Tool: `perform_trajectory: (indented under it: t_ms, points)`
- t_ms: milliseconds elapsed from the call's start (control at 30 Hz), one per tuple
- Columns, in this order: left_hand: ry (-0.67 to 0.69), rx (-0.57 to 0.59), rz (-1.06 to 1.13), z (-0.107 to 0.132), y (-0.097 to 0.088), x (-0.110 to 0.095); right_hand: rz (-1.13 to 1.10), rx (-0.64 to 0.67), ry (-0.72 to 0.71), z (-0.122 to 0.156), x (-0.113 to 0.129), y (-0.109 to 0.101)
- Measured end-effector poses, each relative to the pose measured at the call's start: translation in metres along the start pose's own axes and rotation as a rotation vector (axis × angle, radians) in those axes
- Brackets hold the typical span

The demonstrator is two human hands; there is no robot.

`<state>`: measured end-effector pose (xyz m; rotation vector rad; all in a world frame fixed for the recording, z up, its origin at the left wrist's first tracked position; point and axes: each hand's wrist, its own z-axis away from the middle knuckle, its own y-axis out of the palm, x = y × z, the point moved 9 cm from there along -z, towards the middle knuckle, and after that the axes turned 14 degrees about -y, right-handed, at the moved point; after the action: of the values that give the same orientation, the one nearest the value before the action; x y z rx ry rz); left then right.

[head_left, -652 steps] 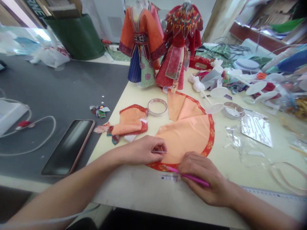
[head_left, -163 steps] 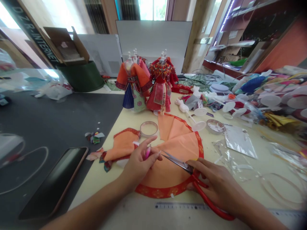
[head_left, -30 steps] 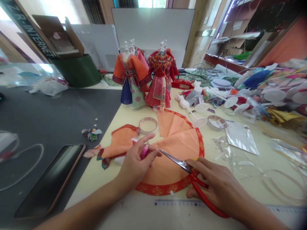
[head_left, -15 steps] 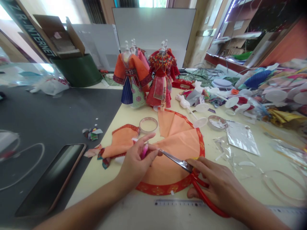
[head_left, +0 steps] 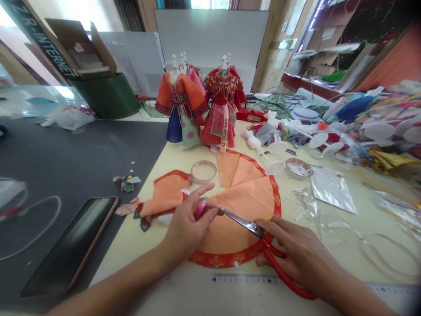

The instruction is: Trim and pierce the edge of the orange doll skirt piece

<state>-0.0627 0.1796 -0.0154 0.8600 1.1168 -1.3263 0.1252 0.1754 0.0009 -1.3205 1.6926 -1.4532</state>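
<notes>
The scissors [head_left: 241,222] are gripped by the right hand [head_left: 301,256], its fingers closed through the red loops. The blade tips are met by the fingertips of the left hand [head_left: 187,226], which is closed in a pinch with a pink pen [head_left: 200,209] tucked inside; what is pinched is too small to be told. Both are held over the orange cloth [head_left: 245,199], spread flat on the desk [head_left: 179,160]. A fingertip could well be nicked, so near are the tips; the cloth beneath could be snagged if the blades dipped. The cloth is thin, matte and fan-shaped, edged by a patterned red band; the blades are narrow bright steel; a clear ruler [head_left: 243,278] lies just beside the hem.
</notes>
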Motion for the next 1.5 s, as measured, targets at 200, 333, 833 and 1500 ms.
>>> perform_trajectory:
  t_ms: [200,333,833,1500]
  points:
    - [-0.008,-0.004,-0.043,0.0008,0.0011,0.0020,0.043,-0.028,-0.021,-0.0005,0.0014,-0.0031]
    - [-0.013,-0.018,-0.055,0.0012,0.0000,0.0027,0.051,-0.035,-0.035,-0.0010,0.0031,-0.0042]
    - [-0.014,0.002,-0.074,0.0007,0.0020,0.0018,0.074,-0.054,-0.056,-0.0021,0.0053,-0.0063]
    - [-0.084,0.026,-0.010,0.0017,0.0040,0.0042,-0.004,-0.107,0.023,0.0024,-0.0011,-0.0083]
